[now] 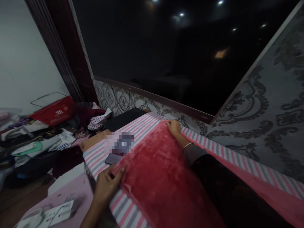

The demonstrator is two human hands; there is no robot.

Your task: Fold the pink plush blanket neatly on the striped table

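A red plush blanket lies across a board or table covered with a striped pink, grey and white cloth. At the blanket's near left corner, my left hand is closed, thumb and fingers pinching the edge. My right hand pinches the far corner, with its arm reaching over the blanket's right side. On the striped cloth just beyond my left hand is a dark phone, partly under a blurred-out patch.
A large dark television hangs on the patterned wall behind. A red basket stands among piled clothes at the left. A white power strip rests on a pink stool at lower left.
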